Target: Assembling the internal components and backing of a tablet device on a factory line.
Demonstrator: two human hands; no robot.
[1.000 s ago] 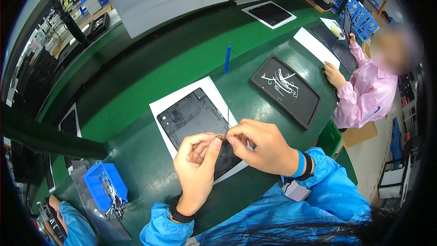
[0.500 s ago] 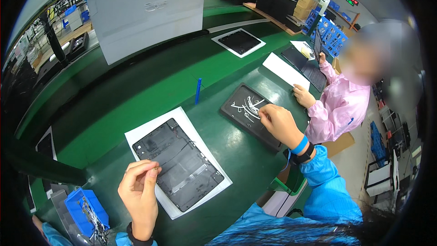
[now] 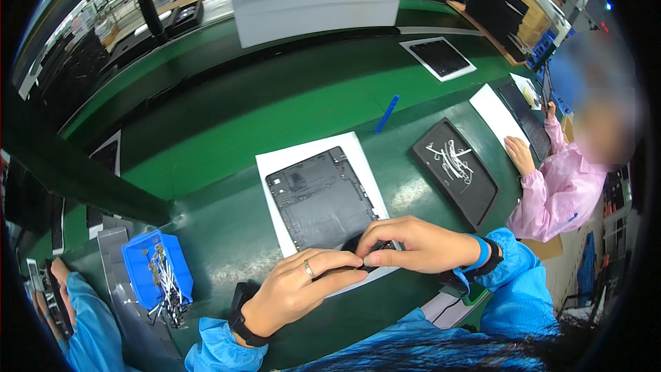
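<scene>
A dark, flat laptop case part (image 3: 320, 200) lies on a white sheet (image 3: 267, 169) before me. Over its near edge, the fingertips of both hands meet. My left hand (image 3: 292, 293), with a ring and a black wristband, is closed in a pinch. From the right comes my right hand (image 3: 420, 244), thumb and forefinger pressed together against the left fingertips. Whatever is between them is too small and covered to make out. Beyond my right hand, a black tray (image 3: 475, 200) holds several thin white strips (image 3: 451, 160).
A blue bin (image 3: 141, 282) stands at left, filled with small cables (image 3: 163, 279). A blue stick (image 3: 387, 114) stands upright beyond the sheet. A co-worker in pink (image 3: 558, 196) works at right; another person's blue sleeve (image 3: 96, 320) shows at lower left. A green post (image 3: 89, 172) crosses the left side.
My right hand has left the black tray and come to the near edge of the case part. My left hand has moved to meet it. The view has swung left.
</scene>
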